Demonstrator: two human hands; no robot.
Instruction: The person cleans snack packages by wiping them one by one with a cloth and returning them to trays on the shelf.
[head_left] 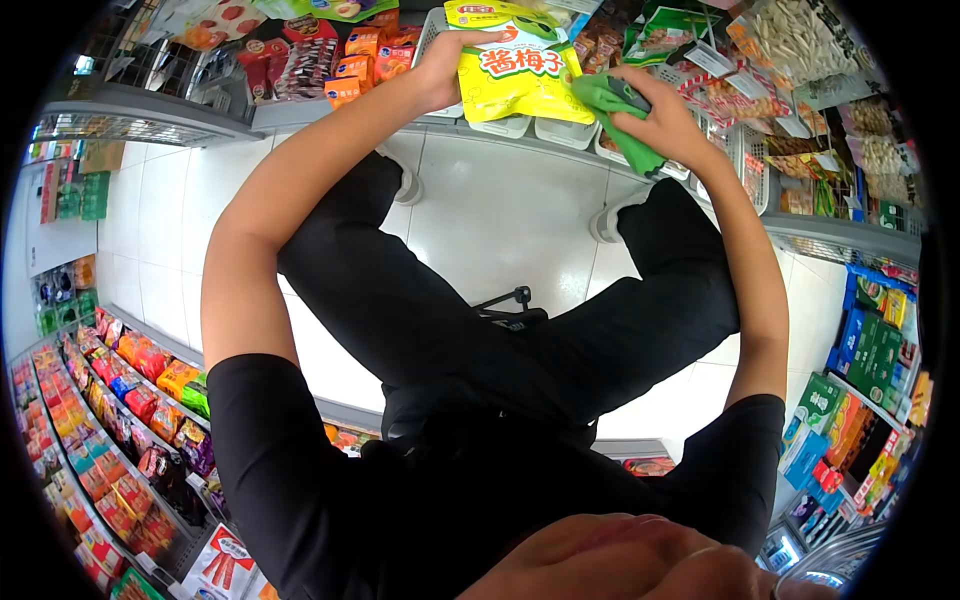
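My left hand grips the left side of a yellow snack bag with white and green panels and large red-and-white lettering. The bag is tilted up over the front of the shelf, its face towards me. In my right hand is a bunched green cloth, which hangs below the fingers. Part of the cloth meets the bag's right edge. A dark grey patch shows between thumb and fingers; I cannot make out what it is.
White plastic baskets line the shelf under the bag. Orange snack packs lie to the left, bagged dried goods to the right. Behind on the left stand shelves of colourful packets; boxed goods stand at right. My knees straddle white floor tiles.
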